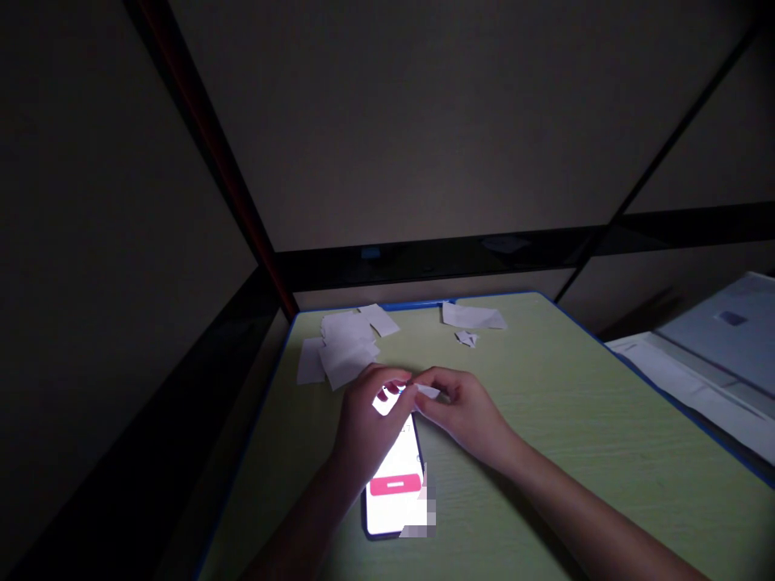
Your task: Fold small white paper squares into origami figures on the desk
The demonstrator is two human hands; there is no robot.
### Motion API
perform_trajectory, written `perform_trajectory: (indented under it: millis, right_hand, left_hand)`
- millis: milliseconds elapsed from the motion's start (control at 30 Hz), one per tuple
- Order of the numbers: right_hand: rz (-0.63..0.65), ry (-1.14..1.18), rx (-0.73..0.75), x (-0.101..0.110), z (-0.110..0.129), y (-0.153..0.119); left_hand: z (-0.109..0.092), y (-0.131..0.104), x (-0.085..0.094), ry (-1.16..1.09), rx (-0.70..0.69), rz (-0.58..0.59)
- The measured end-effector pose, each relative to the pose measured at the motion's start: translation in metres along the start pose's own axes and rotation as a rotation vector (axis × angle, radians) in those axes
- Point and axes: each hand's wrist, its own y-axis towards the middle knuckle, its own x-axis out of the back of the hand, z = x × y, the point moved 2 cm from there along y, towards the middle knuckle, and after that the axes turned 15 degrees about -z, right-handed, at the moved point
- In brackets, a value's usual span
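Over a lit phone (393, 512) my two hands meet at the fingertips. A small folded piece of white paper (427, 391) is pinched between the thumb and fingers of my right hand (463, 407). My left hand (370, 420) curls with its thumb and fingertips pressed together at the left end of that paper; its fingers partly hide the grip. The phone lies flat on the table, its screen bright white with a red bar, and its upper part is covered by my left hand.
The green table (538, 387) has a blue edge. Loose white paper pieces (348, 347) overlap at the back left. A paper strip (475, 315) and a small folded paper star (467, 339) lie at the back right. A pale box-like object (726, 331) stands beyond the right edge.
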Motion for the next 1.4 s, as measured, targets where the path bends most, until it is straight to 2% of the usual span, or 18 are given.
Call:
perform_trajectory:
  millis: [133,333,433,1100,1400]
  right_hand:
    - [-0.018,-0.068,0.016,0.000,0.004,-0.001]
    - [-0.020,-0.058,-0.029,0.000,0.009,0.000]
    - [-0.006,-0.039,-0.048,-0.001,0.008,0.001]
    - [0.058,-0.070,-0.021,0.001,0.011,-0.001]
    - [0.097,-0.078,0.000,0.003,0.013,-0.001]
  left_hand:
    - [-0.003,0.000,-0.001,-0.017,0.006,0.015]
    - [0.003,0.001,-0.001,-0.081,0.299,0.028]
    - [0.003,0.000,-0.001,-0.111,0.356,0.031]
    - [-0.002,0.003,0.000,-0.170,0.414,0.080]
    - [0.002,0.000,-0.001,-0.101,0.339,0.126]
